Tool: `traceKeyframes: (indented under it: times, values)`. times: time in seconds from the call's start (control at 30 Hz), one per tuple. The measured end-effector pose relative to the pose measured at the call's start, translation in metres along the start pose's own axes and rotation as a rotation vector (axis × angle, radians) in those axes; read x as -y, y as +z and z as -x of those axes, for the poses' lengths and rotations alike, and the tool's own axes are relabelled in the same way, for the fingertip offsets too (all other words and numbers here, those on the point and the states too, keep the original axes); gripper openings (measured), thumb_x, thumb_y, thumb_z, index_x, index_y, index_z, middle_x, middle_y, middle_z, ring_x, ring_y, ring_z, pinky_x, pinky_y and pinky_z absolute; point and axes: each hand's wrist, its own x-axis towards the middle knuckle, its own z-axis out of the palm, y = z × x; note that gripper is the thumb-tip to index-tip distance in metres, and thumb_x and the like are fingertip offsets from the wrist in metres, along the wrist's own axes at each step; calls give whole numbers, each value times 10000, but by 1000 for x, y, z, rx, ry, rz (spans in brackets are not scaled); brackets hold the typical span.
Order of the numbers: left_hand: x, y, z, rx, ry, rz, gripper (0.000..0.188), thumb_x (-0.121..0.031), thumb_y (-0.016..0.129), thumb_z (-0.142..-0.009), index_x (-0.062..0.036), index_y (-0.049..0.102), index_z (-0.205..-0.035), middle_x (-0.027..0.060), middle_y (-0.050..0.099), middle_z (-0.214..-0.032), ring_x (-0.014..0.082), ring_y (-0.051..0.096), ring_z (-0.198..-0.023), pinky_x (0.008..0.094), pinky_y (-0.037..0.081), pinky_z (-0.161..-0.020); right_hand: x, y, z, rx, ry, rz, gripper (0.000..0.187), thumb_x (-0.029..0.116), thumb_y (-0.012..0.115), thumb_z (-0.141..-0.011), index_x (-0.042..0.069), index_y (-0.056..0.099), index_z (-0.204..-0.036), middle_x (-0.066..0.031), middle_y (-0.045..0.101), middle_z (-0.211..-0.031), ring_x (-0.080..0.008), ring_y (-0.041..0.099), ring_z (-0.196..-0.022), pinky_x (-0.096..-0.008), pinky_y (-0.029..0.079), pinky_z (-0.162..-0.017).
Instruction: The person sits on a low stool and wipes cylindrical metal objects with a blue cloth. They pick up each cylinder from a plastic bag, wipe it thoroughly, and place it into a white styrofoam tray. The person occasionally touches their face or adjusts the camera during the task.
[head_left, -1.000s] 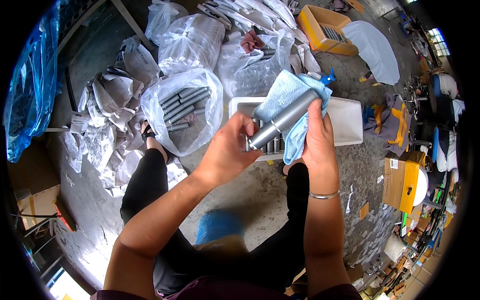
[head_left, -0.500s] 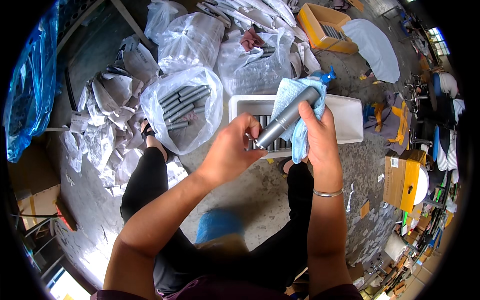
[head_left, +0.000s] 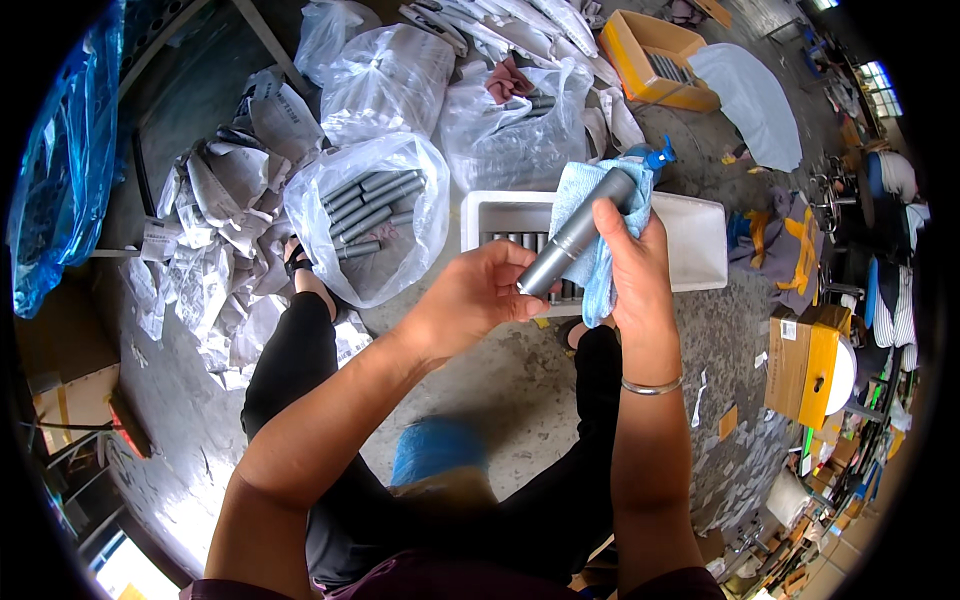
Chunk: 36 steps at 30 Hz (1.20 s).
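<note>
While the left hand [head_left: 490, 290] pinches the lower end of a grey tube [head_left: 576, 236] and the right hand [head_left: 640, 265] clasps it with a blue cloth [head_left: 603, 280] above the white tray [head_left: 700, 235], that piece seems unfinished; other tubes [head_left: 370, 215] lie in tray and clear bag [head_left: 428, 255], their progress hard to tell.

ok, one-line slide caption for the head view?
Left-hand grip and right-hand grip on a grey tube, blue cloth behind it, white bin of grey tubes beyond.
</note>
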Motion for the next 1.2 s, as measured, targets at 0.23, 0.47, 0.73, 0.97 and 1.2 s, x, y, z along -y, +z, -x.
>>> traceKeyframes:
  times: [0.23, 0.47, 0.73, 0.97, 1.2]
  values:
    - [2, -3, -2, -49, -2, -35, 350, 32, 707, -790, -11, 527, -1087, 113, 652, -1048, 162, 623, -975, 300, 498, -878, 5, 5, 3, 29, -44, 25, 373, 193, 727, -837, 36, 556, -1129, 4, 577, -985, -96, 534, -914, -265, 436, -837]
    - [-3, 1, 1, -12, -79, 20, 361, 11, 714, -786, -17, 533, -1098, 124, 664, -1061, 163, 636, -957, 292, 502, -848, 4, 7, 3, 8, -25, 46, 338, 159, 723, -837, 40, 561, -1109, 3, 582, -972, -99, 544, -888, -261, 446, -807]
    - [1, 1, -2, 34, -103, -40, 417, -43, 684, -829, 11, 528, -1213, 122, 661, -1076, 154, 634, -916, 280, 493, -799, 6, 12, 6, -27, -128, 159, 368, 185, 684, -869, 28, 513, -1154, -37, 567, -1025, -129, 533, -938, -286, 438, -844]
    - [-9, 3, 2, -46, -34, -31, 235, -96, 641, -868, 2, 571, -1070, 68, 642, -927, 142, 592, -789, 278, 472, -738, 16, 13, 19, -5, -462, 639, 262, 95, 640, -858, -20, 549, -1075, -69, 569, -961, -162, 552, -889, -293, 446, -809]
    - [-20, -4, 3, 4, -76, -614, 190, -85, 607, -845, 35, 526, -968, 104, 588, -876, 153, 546, -719, 315, 450, -666, 4, 28, 32, 346, -711, 947, 253, -97, 629, -704, -14, 658, -941, -93, 585, -861, -224, 614, -764, -301, 491, -665]
